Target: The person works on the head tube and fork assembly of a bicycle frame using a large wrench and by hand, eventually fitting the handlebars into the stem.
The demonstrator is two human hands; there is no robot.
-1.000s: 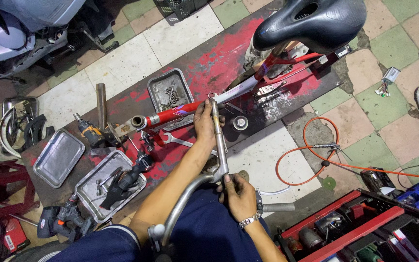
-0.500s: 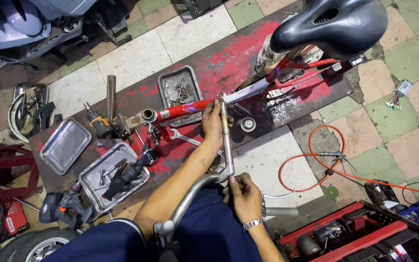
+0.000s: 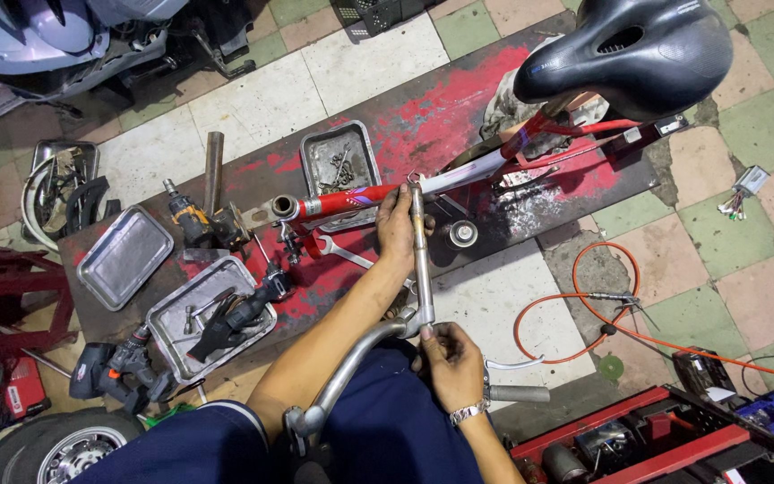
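Tiled floor and a red-stained board are carrying the work: left hand (image 3: 396, 229) is gripping the handlebar stem (image 3: 420, 255) near twelve o'clock, steadying it, while right hand (image 3: 450, 358) is pinching its lower clamp

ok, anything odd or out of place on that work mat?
Mostly working clutter. The red-painted mat is scuffed bare in patches. An orange cable loops loose across the tiles. The left hand grips the handlebar stem; the right hand is at its base.
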